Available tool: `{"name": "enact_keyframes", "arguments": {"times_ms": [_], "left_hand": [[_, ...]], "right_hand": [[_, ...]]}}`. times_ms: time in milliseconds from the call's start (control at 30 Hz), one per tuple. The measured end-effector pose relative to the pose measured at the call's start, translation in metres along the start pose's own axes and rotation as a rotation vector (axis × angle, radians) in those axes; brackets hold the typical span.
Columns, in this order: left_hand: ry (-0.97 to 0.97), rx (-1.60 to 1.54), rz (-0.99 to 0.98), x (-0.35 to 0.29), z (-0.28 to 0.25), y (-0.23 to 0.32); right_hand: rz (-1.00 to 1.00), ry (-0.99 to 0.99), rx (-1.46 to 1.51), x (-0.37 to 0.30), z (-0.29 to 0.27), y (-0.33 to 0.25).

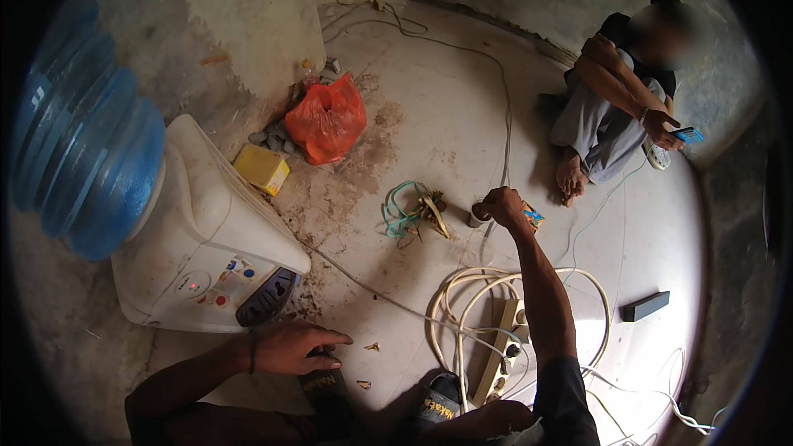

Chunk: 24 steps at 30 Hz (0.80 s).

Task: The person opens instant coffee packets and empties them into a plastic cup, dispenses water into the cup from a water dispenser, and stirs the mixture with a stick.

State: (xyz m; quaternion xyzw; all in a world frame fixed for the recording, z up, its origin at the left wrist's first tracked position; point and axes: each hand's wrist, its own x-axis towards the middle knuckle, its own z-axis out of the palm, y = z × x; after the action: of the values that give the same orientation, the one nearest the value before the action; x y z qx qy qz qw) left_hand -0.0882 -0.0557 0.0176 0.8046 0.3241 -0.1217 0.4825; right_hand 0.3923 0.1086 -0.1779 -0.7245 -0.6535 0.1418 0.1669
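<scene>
Ahead of me, my right hand [501, 205] reaches far out over the floor. Its fingers are closed at the rim of a small dark cup [477, 215], which they partly hide. A small orange and blue packet [533, 216] lies just beside that hand. To the cup's left are a loop of green string [400, 213] and some dry plant scraps [433, 213]. Nearer to me, my left hand [299, 347] hangs over my leg with nothing in it, index finger stretched out and thumb apart.
A white water dispenser [206, 223] with a blue bottle [91, 132] stands at left. Beyond are a yellow box [261, 169] and red plastic bag [327, 122]. A power strip [501, 351] sits among coiled cable near my right arm. Another person [619, 91] sits far right, holding a phone [687, 135].
</scene>
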Motion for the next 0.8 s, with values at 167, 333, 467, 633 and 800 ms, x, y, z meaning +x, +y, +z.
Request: {"name": "enact_keyframes", "arguments": {"times_ms": [167,333,467,633,800], "left_hand": [[0.006,0.011,0.008,0.001,0.001,0.000],[0.009,0.003,0.013,0.001,0.000,-0.003],[0.010,0.000,0.009,0.002,-0.001,-0.001],[-0.009,0.002,-0.012,0.004,0.000,-0.001],[-0.004,0.025,-0.018,0.002,0.001,-0.004]], "right_hand": [[0.039,0.078,0.033,-0.005,0.001,0.000],[0.002,0.074,0.124,-0.005,0.003,-0.004],[-0.033,0.067,0.090,-0.009,0.006,-0.005],[0.018,0.106,0.091,-0.003,0.005,-0.002],[-0.050,0.045,0.086,-0.008,0.002,-0.010]]}}
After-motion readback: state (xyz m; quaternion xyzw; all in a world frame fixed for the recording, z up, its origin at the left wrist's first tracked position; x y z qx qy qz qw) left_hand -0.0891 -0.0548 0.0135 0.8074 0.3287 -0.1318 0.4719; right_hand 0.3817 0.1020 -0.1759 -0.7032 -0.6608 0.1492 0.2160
